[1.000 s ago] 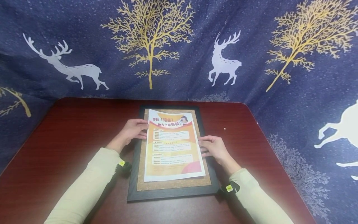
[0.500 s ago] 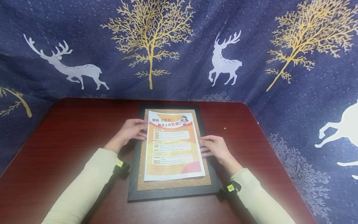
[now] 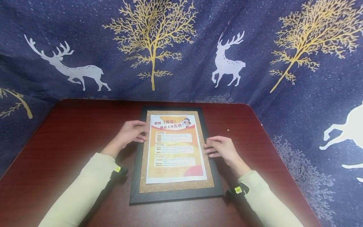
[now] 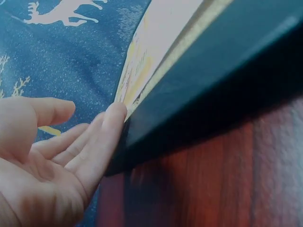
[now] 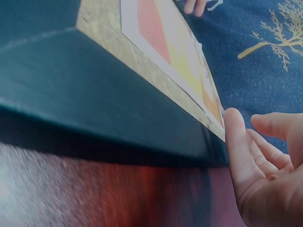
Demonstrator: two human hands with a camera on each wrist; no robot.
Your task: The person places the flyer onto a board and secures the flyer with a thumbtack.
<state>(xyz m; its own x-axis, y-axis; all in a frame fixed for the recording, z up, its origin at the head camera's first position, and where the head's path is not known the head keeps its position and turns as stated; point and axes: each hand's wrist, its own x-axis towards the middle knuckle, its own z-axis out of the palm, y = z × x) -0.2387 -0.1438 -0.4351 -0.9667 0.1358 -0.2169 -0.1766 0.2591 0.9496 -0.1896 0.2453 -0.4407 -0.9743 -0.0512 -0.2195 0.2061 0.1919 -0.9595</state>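
Note:
A printed poster (image 3: 173,149) in orange, white and pink lies flat on a cork board (image 3: 141,186). Around the cork runs a dark frame (image 3: 175,197), which lies on the table. My left hand (image 3: 129,135) is at the frame's left side, its fingers loosely bent and holding nothing. On the opposite side my right hand (image 3: 224,149) hovers over the frame's edge, also with nothing in it. In the left wrist view the thumb of the left hand (image 4: 61,156) stands apart from the fingers. The right wrist view shows the thumb of the right hand (image 5: 270,165) likewise free of the paper (image 5: 170,52).
The dark red table (image 3: 85,132) reaches back to a blue cloth (image 3: 184,78) printed with white deer and yellow trees. A tiny pale speck (image 3: 228,130) lies on the table right of the frame. Each sleeve has a camera strapped at the wrist.
The poster's raised top edge has come down flat on the cork. Both hands have let go of its sides and moved slightly outward, the left to the left, the right to the right.

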